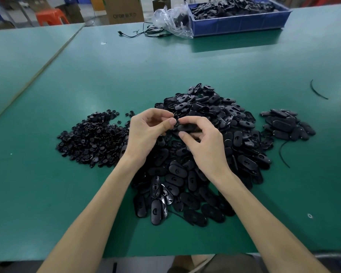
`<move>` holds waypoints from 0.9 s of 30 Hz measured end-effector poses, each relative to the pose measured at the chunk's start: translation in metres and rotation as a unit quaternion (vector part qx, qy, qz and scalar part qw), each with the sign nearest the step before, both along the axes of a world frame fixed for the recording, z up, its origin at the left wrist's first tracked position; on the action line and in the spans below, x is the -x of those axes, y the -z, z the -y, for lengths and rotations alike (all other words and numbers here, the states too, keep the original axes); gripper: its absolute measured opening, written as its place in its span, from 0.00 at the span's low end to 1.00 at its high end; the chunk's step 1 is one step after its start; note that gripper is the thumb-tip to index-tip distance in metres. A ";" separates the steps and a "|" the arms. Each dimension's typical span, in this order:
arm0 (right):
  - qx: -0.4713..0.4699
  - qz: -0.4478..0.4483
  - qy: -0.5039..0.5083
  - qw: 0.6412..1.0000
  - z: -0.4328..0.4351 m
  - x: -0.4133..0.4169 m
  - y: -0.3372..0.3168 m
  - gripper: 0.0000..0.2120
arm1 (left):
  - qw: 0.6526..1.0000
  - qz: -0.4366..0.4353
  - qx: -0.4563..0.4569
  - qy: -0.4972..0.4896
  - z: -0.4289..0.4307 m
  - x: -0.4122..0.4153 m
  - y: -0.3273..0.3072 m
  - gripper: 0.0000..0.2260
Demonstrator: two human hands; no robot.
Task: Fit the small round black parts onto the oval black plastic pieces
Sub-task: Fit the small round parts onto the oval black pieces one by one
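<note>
Work above the bench [47, 194], clear of the oval heap [215, 154] beneath both grips and the round-part heap [93, 138] left of them. Line up squarely, then press evenly. Clasped in the right grip [205, 146]: 1 oval piece [187, 128], roughly level. Pinched in the left grip [144, 134], touching that piece's left end: 1 round part [176, 123].

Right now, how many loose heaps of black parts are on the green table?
3: a heap of round parts at the left, a big heap of oval pieces in the middle, a smaller oval heap at the right. More parts fill the blue bin.
</note>
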State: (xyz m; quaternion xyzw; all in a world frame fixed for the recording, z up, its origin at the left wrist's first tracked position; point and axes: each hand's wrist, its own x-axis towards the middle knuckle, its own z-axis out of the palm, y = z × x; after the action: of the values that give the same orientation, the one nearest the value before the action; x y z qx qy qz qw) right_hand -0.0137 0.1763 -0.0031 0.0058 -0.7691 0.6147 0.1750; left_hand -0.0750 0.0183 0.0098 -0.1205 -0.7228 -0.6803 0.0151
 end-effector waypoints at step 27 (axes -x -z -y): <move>0.000 -0.014 0.005 1.000 0.002 0.000 -0.001 0.17 | 0.984 0.051 -0.153 0.074 -0.002 -0.002 -0.004 0.07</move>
State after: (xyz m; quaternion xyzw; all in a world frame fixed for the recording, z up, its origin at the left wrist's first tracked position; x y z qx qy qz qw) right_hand -0.0141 0.1744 -0.0022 0.0104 -0.7669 0.6133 0.1885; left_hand -0.0725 0.0203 0.0138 -0.1351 -0.5988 -0.7875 -0.0545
